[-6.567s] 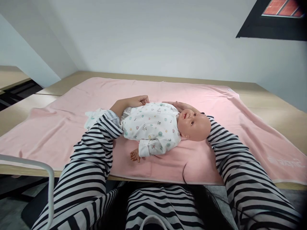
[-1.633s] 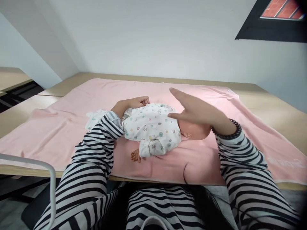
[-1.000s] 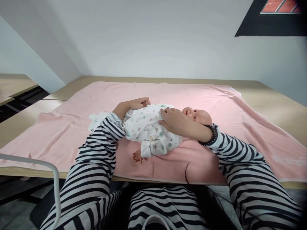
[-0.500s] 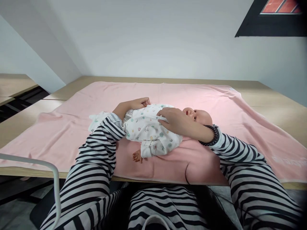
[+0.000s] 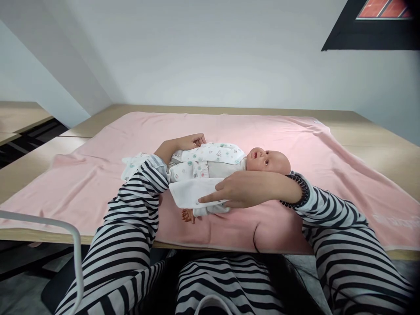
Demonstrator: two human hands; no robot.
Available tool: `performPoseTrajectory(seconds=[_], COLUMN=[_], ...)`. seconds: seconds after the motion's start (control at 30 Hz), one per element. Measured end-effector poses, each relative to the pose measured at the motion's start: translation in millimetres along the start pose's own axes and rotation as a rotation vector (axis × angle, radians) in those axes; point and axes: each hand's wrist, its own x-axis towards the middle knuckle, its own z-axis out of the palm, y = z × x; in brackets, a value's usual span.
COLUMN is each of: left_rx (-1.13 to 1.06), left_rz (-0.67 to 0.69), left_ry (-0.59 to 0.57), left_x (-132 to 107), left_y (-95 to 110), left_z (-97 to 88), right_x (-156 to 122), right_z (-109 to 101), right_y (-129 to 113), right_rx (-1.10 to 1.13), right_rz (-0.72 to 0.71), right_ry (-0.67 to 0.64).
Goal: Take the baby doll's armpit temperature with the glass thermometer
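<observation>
A baby doll (image 5: 268, 161) lies on its back, head to the right, on a pink blanket (image 5: 210, 236). It wears a white printed baby shirt (image 5: 213, 152), whose near front flap is folded back toward me, showing its plain white inside and a plain pale layer on the chest. My right hand (image 5: 246, 190) has hold of this flap, with the index finger stretched along it. By the doll's far side rests my left hand (image 5: 193, 141), fingers curled beside the shirt; what they hold, if anything, is hidden. One small doll hand (image 5: 188, 215) shows below the flap.
The blanket covers most of a light wooden table (image 5: 370, 131) against a white wall. A piece of white printed cloth (image 5: 133, 164) lies beyond my left forearm. A pale curved tube (image 5: 78, 253) stands at lower left, in front of the table edge.
My right hand has moved toward me and turned over the near shirt flap, which was closed over the doll's chest. The left hand has stayed where it was.
</observation>
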Motion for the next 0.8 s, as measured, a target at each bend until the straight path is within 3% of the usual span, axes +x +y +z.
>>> performPoseTrajectory(seconds=[0.07, 0.13, 0.27, 0.37, 0.5, 0.6, 0.7, 0.8], left_rx=[-0.004, -0.015, -0.043, -0.050, -0.035, -0.027, -0.016, -0.017], left_rz=[-0.003, -0.006, 0.018, 0.041, 0.043, 0.050, 0.050, 0.042], left_ry=[0.003, 0.005, 0.004, 0.007, 0.004, 0.006, 0.011, 0.006], left_x=[-1, -2, -1, 2, 3, 1, -1, 0], left_y=[0, 1, -3, -9, -11, -7, -5, -6], left_z=[-0.1, -0.1, -0.3, -1.1, -2.2, -2.5, -2.5, -2.6], right_x=[0, 0, 5, 15, 31, 37, 38, 40], right_z=[-1, -5, -18, -20, -1, 23, 42, 51], right_y=[2, 1, -3, 0, 3, -7, -19, -22], right_rx=[-0.002, -0.035, -0.257, -0.436, -0.545, -0.696, -0.723, -0.603], right_rz=[-0.117, -0.105, 0.120, 0.273, 0.214, 0.169, 0.335, 0.553], right_ry=[-0.049, 0.011, 0.190, 0.186, 0.089, 0.112, 0.217, 0.280])
